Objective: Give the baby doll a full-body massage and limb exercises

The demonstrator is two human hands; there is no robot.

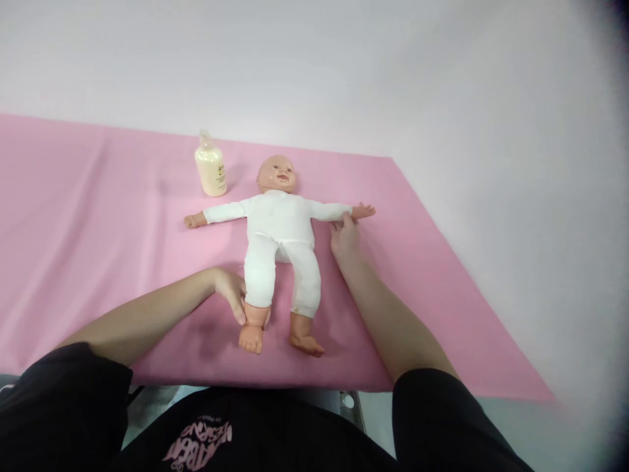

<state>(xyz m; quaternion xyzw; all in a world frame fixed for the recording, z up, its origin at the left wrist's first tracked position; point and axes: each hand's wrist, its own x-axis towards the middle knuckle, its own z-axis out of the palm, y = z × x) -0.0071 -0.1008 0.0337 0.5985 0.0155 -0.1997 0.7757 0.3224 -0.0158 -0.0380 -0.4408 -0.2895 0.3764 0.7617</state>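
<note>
Head cam: left hand gripping baby doll by the ankle, right hand holding its sleeve, pump bottle at 10 o'clock.

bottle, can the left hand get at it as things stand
Probably yes: the left hand would need to leave the doll's ankle and pass over or around one doll arm, but nothing else stands before the bottle.

Baby doll, white cloth body, face up, arms outspread, legs slightly parted, on pink sheet
</note>
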